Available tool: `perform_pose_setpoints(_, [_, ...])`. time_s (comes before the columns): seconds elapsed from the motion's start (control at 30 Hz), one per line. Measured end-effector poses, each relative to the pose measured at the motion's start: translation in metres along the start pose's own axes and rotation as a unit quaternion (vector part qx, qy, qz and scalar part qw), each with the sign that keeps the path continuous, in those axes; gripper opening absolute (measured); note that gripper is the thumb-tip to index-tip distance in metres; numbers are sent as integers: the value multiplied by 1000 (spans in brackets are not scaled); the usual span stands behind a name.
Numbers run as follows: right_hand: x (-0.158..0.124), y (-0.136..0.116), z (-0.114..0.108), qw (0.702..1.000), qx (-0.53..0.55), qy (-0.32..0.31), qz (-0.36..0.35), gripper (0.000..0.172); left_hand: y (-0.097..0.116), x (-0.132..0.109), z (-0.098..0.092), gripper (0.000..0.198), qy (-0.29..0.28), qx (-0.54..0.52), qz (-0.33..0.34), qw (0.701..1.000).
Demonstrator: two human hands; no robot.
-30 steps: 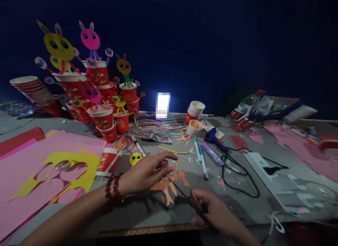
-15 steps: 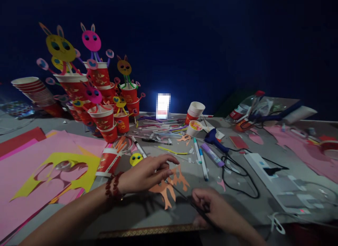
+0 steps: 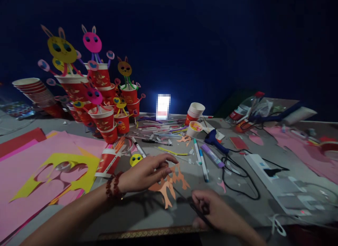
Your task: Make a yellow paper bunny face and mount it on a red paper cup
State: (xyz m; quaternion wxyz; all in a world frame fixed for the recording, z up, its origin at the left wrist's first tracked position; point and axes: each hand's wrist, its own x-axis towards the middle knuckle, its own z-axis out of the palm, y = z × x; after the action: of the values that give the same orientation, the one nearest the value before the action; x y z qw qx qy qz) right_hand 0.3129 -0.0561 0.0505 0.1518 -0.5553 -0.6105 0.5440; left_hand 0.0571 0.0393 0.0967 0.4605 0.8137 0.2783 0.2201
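My left hand (image 3: 150,172), with a red bead bracelet at the wrist, pinches an orange paper cutting (image 3: 167,195) between thumb and fingers. Its edge is cut into curved, branching shapes, and part of it is hidden under the hand. My right hand (image 3: 211,210) is closed around a slim black tool (image 3: 201,215); its thin tip points at the paper, and its exact kind is unclear in the dim light. Just beyond my left hand lies a yellow paper disc with eyes (image 3: 136,160).
Red cups with paper rabbit figures (image 3: 101,115) stand at left, behind pink sheets (image 3: 23,182). Markers (image 3: 204,165), a blue glue gun (image 3: 216,142) with its cable and a power strip (image 3: 266,179) lie at right. A lit screen (image 3: 163,106) glows at the back.
The black tool's tip has drawn back slightly from the orange paper, towards my right hand. My left hand keeps nearly the same place.
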Motion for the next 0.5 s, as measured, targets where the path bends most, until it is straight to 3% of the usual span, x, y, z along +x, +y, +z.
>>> perform_pose_setpoints(0.2, [-12, 0, -17, 999, -26, -8, -16, 42, -5, 2, 3, 27, 50, -45, -17, 998])
perform_pose_setpoints(0.33, [-17, 1, -16, 992, 73, 76, -63, 38, -7, 3, 5, 29, 79, -66, -33, 994])
perform_pose_setpoints(0.5, [3, -9, 6, 972, 139, 162, -100, 38, -7, 2, 11, 30, 85, -32, -36, 995])
